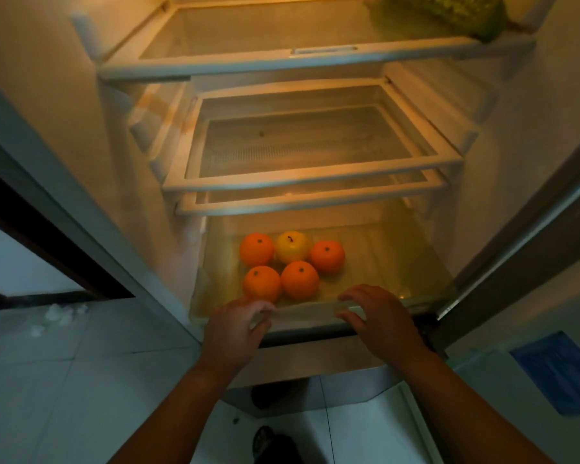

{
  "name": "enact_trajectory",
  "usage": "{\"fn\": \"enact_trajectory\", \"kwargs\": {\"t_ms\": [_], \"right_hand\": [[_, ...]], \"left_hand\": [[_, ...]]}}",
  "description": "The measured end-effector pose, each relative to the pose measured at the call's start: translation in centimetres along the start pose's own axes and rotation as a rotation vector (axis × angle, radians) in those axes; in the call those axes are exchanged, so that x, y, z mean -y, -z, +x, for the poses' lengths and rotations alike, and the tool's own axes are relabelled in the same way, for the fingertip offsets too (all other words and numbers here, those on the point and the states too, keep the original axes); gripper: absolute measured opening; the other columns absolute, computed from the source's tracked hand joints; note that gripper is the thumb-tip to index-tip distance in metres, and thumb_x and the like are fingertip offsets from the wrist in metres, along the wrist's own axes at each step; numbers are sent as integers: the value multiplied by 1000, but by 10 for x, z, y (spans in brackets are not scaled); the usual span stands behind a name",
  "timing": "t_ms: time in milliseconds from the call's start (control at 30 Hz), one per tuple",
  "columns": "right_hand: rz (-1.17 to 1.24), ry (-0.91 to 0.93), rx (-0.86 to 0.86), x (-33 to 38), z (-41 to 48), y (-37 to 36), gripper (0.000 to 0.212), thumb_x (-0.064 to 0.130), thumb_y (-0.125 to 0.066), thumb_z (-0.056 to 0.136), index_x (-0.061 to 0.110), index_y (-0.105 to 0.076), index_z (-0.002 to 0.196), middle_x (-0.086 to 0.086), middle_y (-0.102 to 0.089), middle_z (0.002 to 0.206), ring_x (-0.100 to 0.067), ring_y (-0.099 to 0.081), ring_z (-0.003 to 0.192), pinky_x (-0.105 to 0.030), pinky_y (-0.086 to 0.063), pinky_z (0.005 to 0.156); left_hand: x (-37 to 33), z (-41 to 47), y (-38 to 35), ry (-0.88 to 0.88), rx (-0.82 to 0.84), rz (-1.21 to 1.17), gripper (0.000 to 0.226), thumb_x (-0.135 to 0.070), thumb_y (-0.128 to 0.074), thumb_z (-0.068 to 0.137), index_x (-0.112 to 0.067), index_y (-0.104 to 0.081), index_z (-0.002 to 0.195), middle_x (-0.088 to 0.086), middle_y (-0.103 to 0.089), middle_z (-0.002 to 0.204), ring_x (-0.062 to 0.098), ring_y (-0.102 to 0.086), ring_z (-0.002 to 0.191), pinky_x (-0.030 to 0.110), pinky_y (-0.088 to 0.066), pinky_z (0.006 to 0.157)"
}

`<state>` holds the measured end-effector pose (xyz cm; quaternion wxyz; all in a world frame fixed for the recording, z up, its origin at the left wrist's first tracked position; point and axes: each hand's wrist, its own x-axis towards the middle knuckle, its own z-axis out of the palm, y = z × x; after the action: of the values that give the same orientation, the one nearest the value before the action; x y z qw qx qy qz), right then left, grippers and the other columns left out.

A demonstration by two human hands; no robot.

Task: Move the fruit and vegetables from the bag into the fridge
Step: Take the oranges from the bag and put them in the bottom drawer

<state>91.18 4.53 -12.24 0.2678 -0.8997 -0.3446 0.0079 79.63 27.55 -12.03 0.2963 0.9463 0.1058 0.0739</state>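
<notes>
The fridge stands open in front of me, its bottom crisper drawer (382, 262) pulled out. Inside the drawer lie several oranges (299, 280) and one yellow apple (293, 246), grouped at the left. My left hand (236, 324) grips the drawer's front rim (307, 311) at its left end, thumb under and fingers over the edge. Further right on the same rim, my right hand (377, 316) holds on with its fingers curled over the top. A green leafy vegetable (462, 11) lies on the top shelf at the far right. No bag is in view.
Glass shelves (308, 182) sit above the drawer, bare as far as I see. The fridge door (533, 229) stands open at the right. White tiled floor lies below, with a blue mat (563, 373) at the right and a dark object (272, 443) near my feet.
</notes>
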Motion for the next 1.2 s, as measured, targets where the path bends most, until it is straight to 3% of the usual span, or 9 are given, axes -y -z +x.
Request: {"fn": "enact_trajectory", "kwargs": {"t_ms": [133,367,733,833,900,1000,1067,1200], "right_hand": [[-8,23,-41,-5,18,-4,34,45,-53,81,18,-67,95,1,-68,93,-19,-63,84,-32,-51,71],[-57,1,-95,-15,46,-8,33,48,-51,76,22,-68,87,4,-69,84,-18,-64,73,-26,-48,64],[-22,9,-205,-13,61,-15,27,43,-56,76,22,-72,84,4,-72,84,-16,-67,74,-26,-51,72],[-66,56,-236,-17,52,-22,30,43,-54,77,23,-70,94,2,-71,94,-15,-64,87,-29,-47,83],[-75,75,-252,-21,42,-29,35,44,-52,80,24,-63,107,-1,-67,106,-15,-56,101,-36,-38,94],[-46,65,-300,-24,30,-29,40,41,-50,84,25,-53,120,-6,-60,120,-17,-46,114,-40,-40,98],[-52,45,-302,-25,23,-26,42,40,-47,86,25,-49,125,-8,-55,127,-20,-42,120,-44,-44,99],[-145,78,-227,-29,13,-28,51,50,-29,94,24,-36,139,-10,-42,143,-25,-28,134,-44,-28,108]], "left_hand": [[7,20,2,-21,-4,21,23,-34,-57,77,-26,-70,95,-9,-71,96,10,-64,89,24,-47,73],[19,49,0,-51,-8,23,35,-52,-42,77,-33,-65,96,-11,-71,97,13,-65,90,38,-52,76],[23,64,-2,-136,-69,165,30,-49,-40,80,-35,-59,100,-9,-70,96,18,-67,87,40,-52,71],[20,56,0,-199,-81,260,29,-49,-44,78,-36,-52,103,-9,-68,94,17,-66,81,35,-52,65],[20,47,1,-238,-79,301,36,-49,-45,77,-36,-46,111,-8,-66,96,15,-62,84,32,-50,71],[25,36,0,-247,-89,306,51,-43,-45,77,-29,-40,126,-1,-65,107,13,-48,98,34,-49,86],[29,27,-2,-245,-73,305,59,-37,-45,76,-29,-34,133,3,-60,120,15,-44,111,34,-40,96],[29,17,-7,-244,-17,323,75,-33,-45,71,-29,-23,143,6,-50,137,22,-35,127,35,-26,103]]}}
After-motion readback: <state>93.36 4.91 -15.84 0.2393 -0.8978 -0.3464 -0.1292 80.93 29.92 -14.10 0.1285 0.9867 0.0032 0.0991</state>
